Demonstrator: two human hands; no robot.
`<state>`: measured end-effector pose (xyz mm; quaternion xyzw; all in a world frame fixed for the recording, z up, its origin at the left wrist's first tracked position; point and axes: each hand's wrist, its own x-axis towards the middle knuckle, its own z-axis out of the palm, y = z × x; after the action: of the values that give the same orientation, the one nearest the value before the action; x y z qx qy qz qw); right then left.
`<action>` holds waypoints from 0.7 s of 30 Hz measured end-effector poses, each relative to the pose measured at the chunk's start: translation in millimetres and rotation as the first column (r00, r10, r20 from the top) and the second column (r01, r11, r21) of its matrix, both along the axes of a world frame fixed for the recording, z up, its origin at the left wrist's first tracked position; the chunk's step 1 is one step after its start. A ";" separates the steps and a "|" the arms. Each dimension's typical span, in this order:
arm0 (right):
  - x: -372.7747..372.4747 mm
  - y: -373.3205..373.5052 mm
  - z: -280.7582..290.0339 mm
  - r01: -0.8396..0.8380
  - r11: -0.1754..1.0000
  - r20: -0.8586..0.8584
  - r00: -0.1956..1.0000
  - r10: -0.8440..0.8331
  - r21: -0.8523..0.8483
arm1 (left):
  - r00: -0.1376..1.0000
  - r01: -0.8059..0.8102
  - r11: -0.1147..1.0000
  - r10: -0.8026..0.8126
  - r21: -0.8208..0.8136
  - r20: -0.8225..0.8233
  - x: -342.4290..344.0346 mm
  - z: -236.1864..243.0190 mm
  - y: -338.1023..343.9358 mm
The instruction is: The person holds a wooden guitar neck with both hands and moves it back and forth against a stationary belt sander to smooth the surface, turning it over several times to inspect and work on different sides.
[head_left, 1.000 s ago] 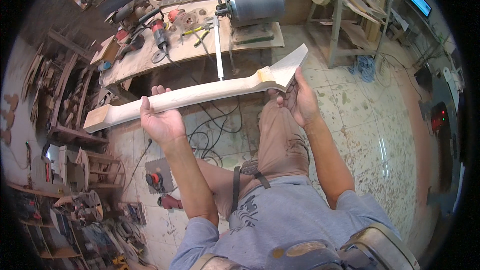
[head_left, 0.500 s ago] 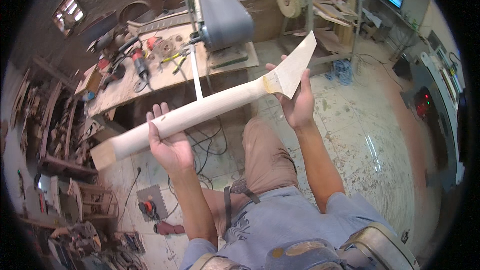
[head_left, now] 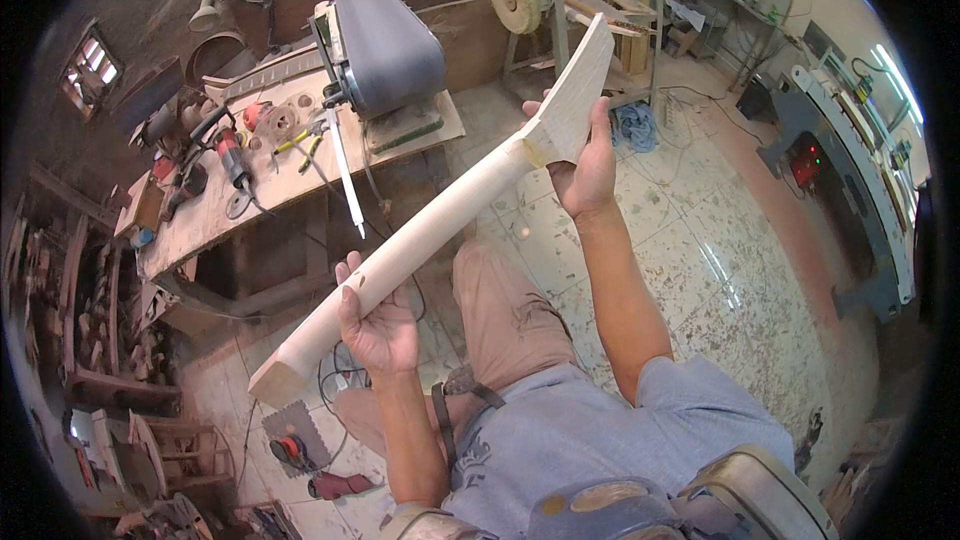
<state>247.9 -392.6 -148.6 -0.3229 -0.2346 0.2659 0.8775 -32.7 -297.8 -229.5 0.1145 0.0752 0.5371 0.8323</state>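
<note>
A pale, bare wooden guitar neck [head_left: 437, 208] lies slantwise across both my hands, raised in front of my body. Its long shaft is rounded, with a small dark mark on it, and its lower left end is squared off. Toward the upper right it widens into a flat, flared head. My left hand [head_left: 385, 332] cups the shaft near the squared end, thumb on one side and fingers on the other. At the flared head, my right hand [head_left: 590, 172] grips from beneath with the thumb along the edge; some fingers are hidden behind the wood.
A workbench [head_left: 285, 215] ahead on the left bears a grey belt sander [head_left: 390, 50], an angle grinder [head_left: 233, 158] and pliers [head_left: 311, 152]. Behind it stands a buffing wheel [head_left: 515, 0]. Cables and an orange-black sander [head_left: 290, 452] lie on the tiled floor. A large machine [head_left: 850, 180] stands right.
The guitar neck has tilted more steeply, its squared end lower and its flared head higher. My left hand has moved down and right with it; the whole view has shifted.
</note>
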 end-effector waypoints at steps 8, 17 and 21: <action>-2.6 3.8 -7.2 -0.008 1.000 -0.050 0.999 0.010 0.026 | 0.999 -0.002 0.991 -0.003 0.137 0.041 -10.7 2.6 8.6; -8.9 5.6 -9.2 0.055 0.998 -0.167 0.985 -0.051 0.016 | 0.993 0.025 0.986 -0.043 0.162 0.108 -13.1 -2.6 18.1; -7.9 1.7 -19.9 0.004 0.999 -0.130 0.992 0.003 0.055 | 0.990 0.018 0.983 -0.042 0.183 0.131 -14.3 -2.9 25.6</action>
<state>240.1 -390.9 -168.4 -0.2808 -0.1841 0.2796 0.8995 -47.0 -272.1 -232.4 0.1545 -0.0319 0.5356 0.8296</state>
